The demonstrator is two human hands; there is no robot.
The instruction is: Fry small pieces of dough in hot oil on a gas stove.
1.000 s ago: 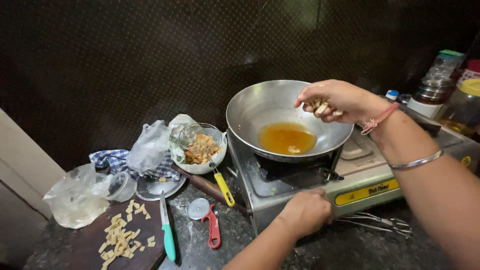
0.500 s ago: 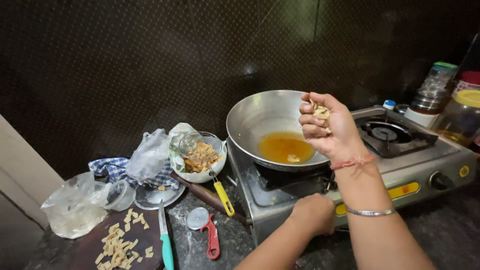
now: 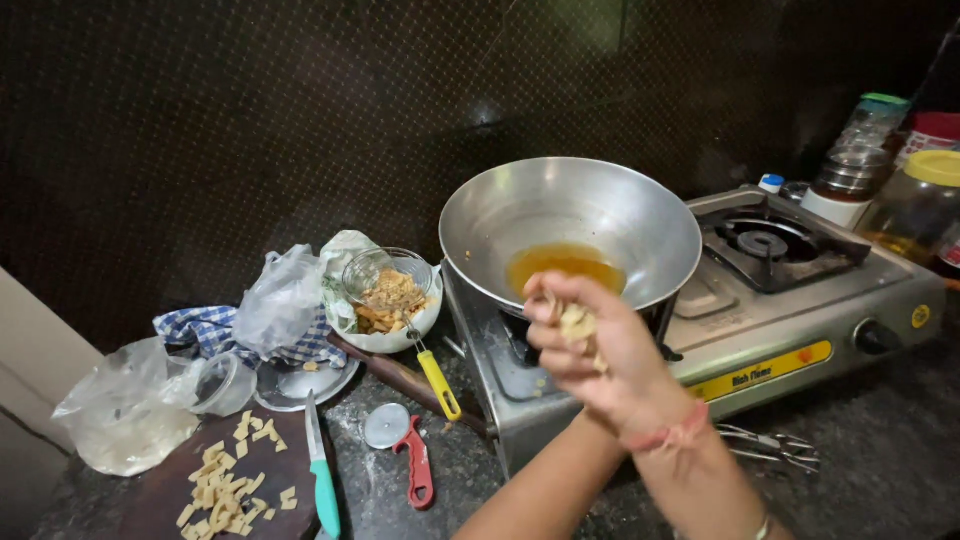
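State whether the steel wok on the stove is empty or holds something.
Not empty: the wok holds a shallow amber pool of oil at its bottom.

A dark wall (image 3: 250,130) with a fine dotted pattern fills the whole back, and a faint spot of light reflects on it near the middle. Below lies a black speckled stone countertop (image 3: 880,460). At the left edge stands a pale beige surface (image 3: 25,360).

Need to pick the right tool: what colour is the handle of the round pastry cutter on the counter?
Red. The pastry cutter shows clearly in the head view, lying beside the knife.
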